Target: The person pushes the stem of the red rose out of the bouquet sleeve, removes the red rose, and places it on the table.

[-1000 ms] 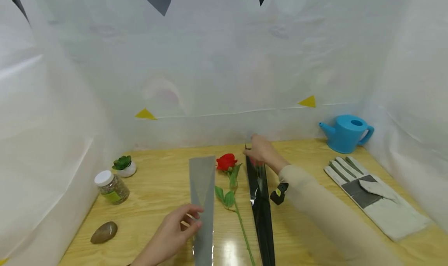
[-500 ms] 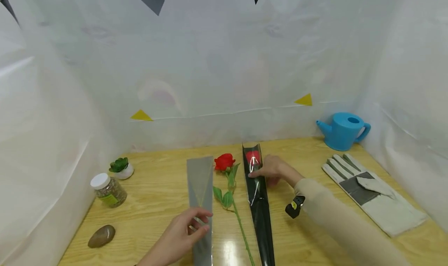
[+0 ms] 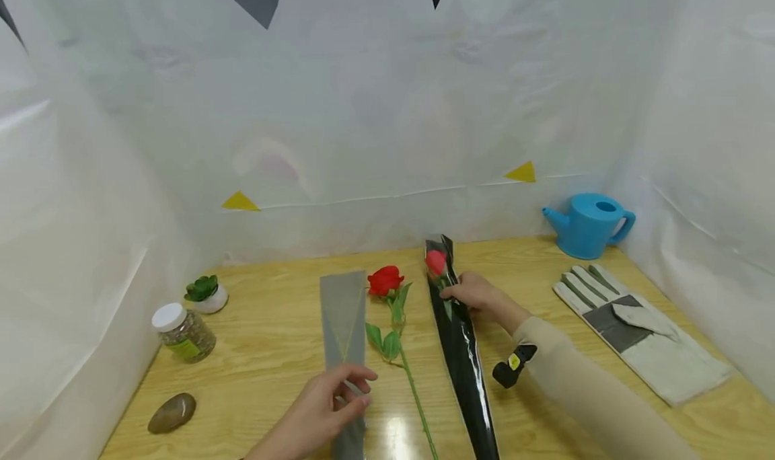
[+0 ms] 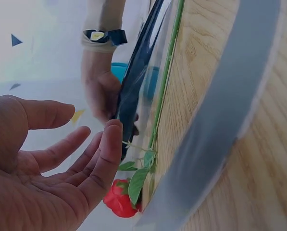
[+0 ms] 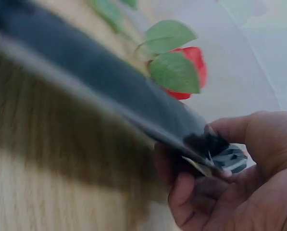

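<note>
My right hand [image 3: 476,293] grips the upper part of a black flower sleeve [image 3: 459,349] with a red rose [image 3: 435,262] inside it. In the right wrist view, thumb and fingers are curled round the sleeve [image 5: 100,77], which is tilted off the wood there. My left hand [image 3: 327,406] hovers over the lower part of a flat grey sleeve [image 3: 343,312], fingers loosely bent and holding nothing; the left wrist view shows bare space between thumb and fingers. Between the two sleeves lies a loose red rose [image 3: 385,281] with green leaves and a long stem.
On the left of the wooden table [image 3: 260,332] are a small potted succulent [image 3: 206,294], a white-lidded jar [image 3: 184,332] and a brown stone [image 3: 172,413]. A blue watering can [image 3: 586,226] and work gloves [image 3: 636,332] are on the right. White sheeting [image 3: 375,124] encloses the back and sides.
My right hand has slid down from the black sleeve's top end and now grips it below the rose head. The sleeve has lifted and shifted right. My left hand has stayed nearly still.
</note>
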A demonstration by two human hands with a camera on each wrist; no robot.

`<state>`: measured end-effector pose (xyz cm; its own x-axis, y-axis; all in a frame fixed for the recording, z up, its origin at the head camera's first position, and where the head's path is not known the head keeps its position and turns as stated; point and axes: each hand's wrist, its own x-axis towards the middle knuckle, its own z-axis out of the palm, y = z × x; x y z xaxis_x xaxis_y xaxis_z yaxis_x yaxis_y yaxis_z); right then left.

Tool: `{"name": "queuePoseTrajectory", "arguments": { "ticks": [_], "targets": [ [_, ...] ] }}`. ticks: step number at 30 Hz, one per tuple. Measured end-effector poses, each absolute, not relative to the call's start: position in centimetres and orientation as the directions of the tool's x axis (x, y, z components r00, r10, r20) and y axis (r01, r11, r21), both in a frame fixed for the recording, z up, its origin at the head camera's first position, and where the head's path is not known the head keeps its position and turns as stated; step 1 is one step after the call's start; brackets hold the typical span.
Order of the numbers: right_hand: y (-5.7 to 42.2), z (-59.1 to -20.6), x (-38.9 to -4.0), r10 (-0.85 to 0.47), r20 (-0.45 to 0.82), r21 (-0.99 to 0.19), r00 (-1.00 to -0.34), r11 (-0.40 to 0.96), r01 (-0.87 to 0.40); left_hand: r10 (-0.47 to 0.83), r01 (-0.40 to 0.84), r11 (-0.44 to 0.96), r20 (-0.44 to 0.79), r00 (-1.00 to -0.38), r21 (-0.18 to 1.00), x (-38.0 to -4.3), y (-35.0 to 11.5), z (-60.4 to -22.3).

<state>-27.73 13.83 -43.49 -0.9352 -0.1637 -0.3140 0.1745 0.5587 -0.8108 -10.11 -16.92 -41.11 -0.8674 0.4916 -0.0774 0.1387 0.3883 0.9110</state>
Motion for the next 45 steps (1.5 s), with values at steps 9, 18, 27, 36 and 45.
{"name": "queuePoseTrajectory", "arguments": {
  "ticks": [9,18,27,36,45],
  "targets": [
    [14.5,-38.9,-27.8,-0.241,-0.232,-0.962,-0.942,0.197,0.187,0.501,0.106,0.288,-0.055,-0.864,0.952,-10.3,-14.8,-41.3],
    [11.8,-32.4,-24.8,-0.213,-0.042,-0.989,-0.976,-0.129,0.071,0.484,0.021,0.197,-0.079,-0.872,0.98,-10.6,-12.7,-41.7],
    [10.2,-29.0,-20.8,-0.193,0.11,-0.981,-0.975,-0.179,-0.075,0.501,-0.017,0.007,-0.018,-0.865,1.0,-10.3,-12.3,-41.3],
    [11.9,-26.8,-19.2,-0.32,0.264,-0.913,-0.91,-0.388,-0.129,0.532,-0.01,-0.058,0.022,-0.847,0.998,-9.8,-13.0,-40.6],
    [12.2,-26.4,-18.5,-0.294,0.271,-0.951,-0.917,-0.226,-0.209,0.483,0.012,-0.025,0.022,-0.875,1.0,-9.5,-13.0,-40.2]
  ]
}}
